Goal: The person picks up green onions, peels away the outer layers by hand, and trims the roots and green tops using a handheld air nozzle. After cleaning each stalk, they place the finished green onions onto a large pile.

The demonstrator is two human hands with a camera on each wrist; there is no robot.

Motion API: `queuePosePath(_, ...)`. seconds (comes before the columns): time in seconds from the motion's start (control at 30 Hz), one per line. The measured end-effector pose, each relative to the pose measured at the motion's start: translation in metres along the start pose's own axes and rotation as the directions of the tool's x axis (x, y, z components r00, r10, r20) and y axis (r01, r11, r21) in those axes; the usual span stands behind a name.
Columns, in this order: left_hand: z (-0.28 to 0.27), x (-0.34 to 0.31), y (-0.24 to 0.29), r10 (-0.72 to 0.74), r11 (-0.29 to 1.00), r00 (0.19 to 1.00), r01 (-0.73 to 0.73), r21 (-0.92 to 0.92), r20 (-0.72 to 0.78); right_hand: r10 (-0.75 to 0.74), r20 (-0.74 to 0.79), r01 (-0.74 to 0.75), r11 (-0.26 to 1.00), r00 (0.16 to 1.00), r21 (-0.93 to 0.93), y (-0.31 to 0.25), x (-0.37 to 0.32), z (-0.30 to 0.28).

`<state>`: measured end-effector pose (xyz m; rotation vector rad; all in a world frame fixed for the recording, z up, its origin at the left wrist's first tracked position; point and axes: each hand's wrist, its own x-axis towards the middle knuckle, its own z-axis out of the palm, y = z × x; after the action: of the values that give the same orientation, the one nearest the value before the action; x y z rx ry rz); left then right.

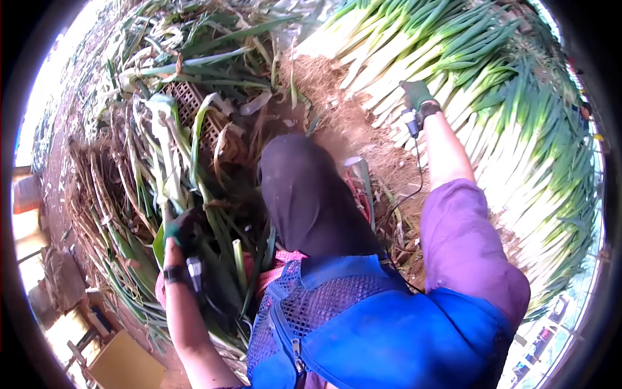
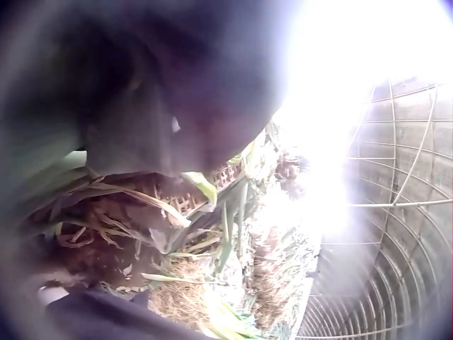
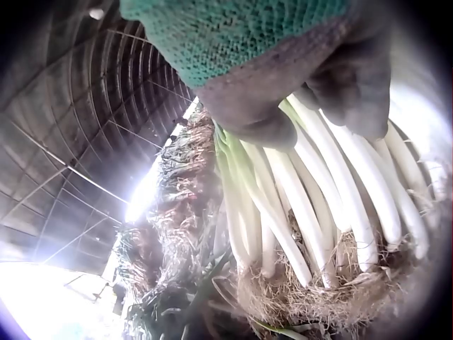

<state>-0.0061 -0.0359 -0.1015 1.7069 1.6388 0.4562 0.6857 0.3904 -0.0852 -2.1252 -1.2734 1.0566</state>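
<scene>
My gloved right hand (image 1: 418, 96) is over the white stems of a long row of green onions (image 1: 483, 84). In the right wrist view, the curled thumb and fingers of that hand (image 3: 283, 92) pinch at the stems of the near green onions (image 3: 301, 205), whose roots hang below. My gloved left hand (image 1: 184, 232) is low among loose leaves at the left, right at the lower end of a pale onion stalk (image 1: 170, 162). I cannot tell whether it grips that stalk. A dark, blurred glove (image 2: 163, 92) fills much of the left wrist view.
A heap of discarded leaves and stalks (image 1: 110, 188) covers the left side, around a brown plastic crate (image 1: 188, 104). Dry roots and soil (image 1: 369, 139) lie before my covered knee (image 1: 304, 194). A cable (image 1: 420, 168) runs along my right arm. Ribbed tunnel walls (image 2: 403, 177) rise beyond.
</scene>
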Motion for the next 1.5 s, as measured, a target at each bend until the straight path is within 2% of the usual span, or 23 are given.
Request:
queuePosePath(0.03,-0.016,-0.006,0.032,0.186,0.946,0.981,-0.164,0.281,-0.052,-0.339,0.097,0.350,0.924,0.936,-0.151,0.042,0.032,-0.006)
queuePosePath(0.1,-0.030,-0.012,0.100,-0.211,0.972,0.922,0.163,-0.169,-0.325,-0.686,0.284,0.718,0.503,0.670,-0.481,0.099,0.072,-0.015)
queuePosePath(0.13,-0.029,-0.012,0.131,-0.686,0.517,0.696,0.263,-0.815,-0.211,-0.583,0.134,0.557,0.647,0.801,-0.520,0.088,0.059,-0.020)
queuePosePath(0.17,-0.038,-0.016,0.154,-0.671,0.525,0.704,0.229,-0.820,-0.233,-0.451,-0.023,0.376,0.770,0.892,-0.515,0.076,0.044,-0.024)
queuePosePath(0.2,-0.041,-0.023,0.149,-0.689,0.505,0.692,0.246,-0.827,-0.215,0.057,-0.246,-0.094,0.985,0.968,-0.143,0.042,0.005,-0.025)
queuePosePath(0.23,-0.044,-0.039,0.106,-0.308,0.920,0.862,0.162,-0.357,-0.403,-0.038,-0.319,-0.009,0.989,0.947,-0.147,0.012,-0.039,-0.044)
queuePosePath(0.3,-0.014,-0.058,0.038,-0.209,0.961,0.866,0.095,-0.260,-0.455,-0.211,-0.431,0.112,0.963,0.877,-0.244,0.010,-0.029,-0.057)
queuePosePath(0.4,-0.031,-0.046,0.072,0.019,0.929,0.984,0.049,0.366,-0.178,-0.324,-0.491,0.176,0.930,0.809,-0.324,-0.008,-0.014,-0.080)
queuePosePath(0.47,-0.032,-0.043,0.084,0.059,0.871,0.992,0.004,0.491,-0.113,-0.308,-0.480,0.098,0.905,0.821,-0.414,-0.021,0.003,-0.095)
queuePosePath(0.57,-0.028,-0.036,0.081,0.033,0.892,0.982,0.055,0.449,-0.185,-0.345,-0.542,0.007,0.848,0.767,-0.530,-0.037,0.029,-0.105)
queuePosePath(0.6,-0.028,-0.029,0.087,-0.276,0.955,0.946,0.289,0.060,-0.170,-0.330,-0.530,-0.022,0.833,0.781,-0.553,-0.043,0.040,-0.109)
queuePosePath(0.67,-0.026,-0.013,0.099,-0.808,0.394,0.583,0.422,-0.816,-0.088,-0.342,-0.516,-0.072,0.777,0.785,-0.625,-0.051,0.056,-0.113)
queuePosePath(0.83,-0.027,0.008,0.083,-0.821,0.453,0.564,0.554,-0.698,-0.085,-0.223,-0.480,-0.180,0.731,0.848,-0.658,-0.045,0.141,-0.131)
queuePosePath(1.0,-0.018,0.003,0.030,-0.664,0.660,0.723,0.450,-0.602,-0.188,-0.078,-0.380,-0.231,0.678,0.922,-0.698,-0.043,0.201,-0.110)
queuePosePath(1.17,-0.015,0.042,0.012,-0.684,0.613,0.728,0.549,-0.568,-0.035,-0.054,-0.259,-0.184,0.570,0.964,-0.801,-0.050,0.240,-0.111)
queuePosePath(1.2,-0.025,0.050,0.011,-0.460,0.886,0.886,0.462,-0.027,0.052,-0.036,-0.201,-0.148,0.554,0.979,-0.819,-0.061,0.236,-0.116)
queuePosePath(1.23,-0.034,0.056,0.009,-0.199,0.872,0.971,0.112,0.476,0.135,0.005,-0.192,-0.160,0.576,0.981,-0.802,-0.060,0.240,-0.119)
queuePosePath(1.27,-0.036,0.068,0.014,-0.146,0.860,0.981,0.064,0.506,0.125,0.040,-0.176,-0.165,0.596,0.984,-0.786,-0.060,0.246,-0.122)
queuePosePath(1.33,-0.034,0.072,0.019,-0.151,0.891,0.986,0.102,0.443,0.076,-0.021,-0.214,-0.154,0.627,0.977,-0.764,-0.047,0.255,-0.122)
queuePosePath(1.37,-0.030,0.066,0.008,-0.367,0.926,0.930,0.364,0.099,0.011,-0.030,-0.227,-0.162,0.613,0.973,-0.773,-0.044,0.252,-0.121)
queuePosePath(1.4,-0.027,0.058,-0.003,-0.621,0.709,0.784,0.562,-0.426,0.002,-0.042,-0.235,-0.164,0.599,0.971,-0.784,-0.043,0.250,-0.119)
queuePosePath(1.43,-0.024,0.052,-0.008,-0.723,0.536,0.690,0.589,-0.605,0.032,-0.102,-0.252,-0.142,0.600,0.962,-0.788,-0.045,0.238,-0.119)
queuePosePath(1.5,-0.037,0.033,-0.020,-0.484,0.874,0.866,0.473,-0.108,-0.122,-0.127,-0.283,-0.176,0.530,0.951,-0.829,-0.056,0.219,-0.112)
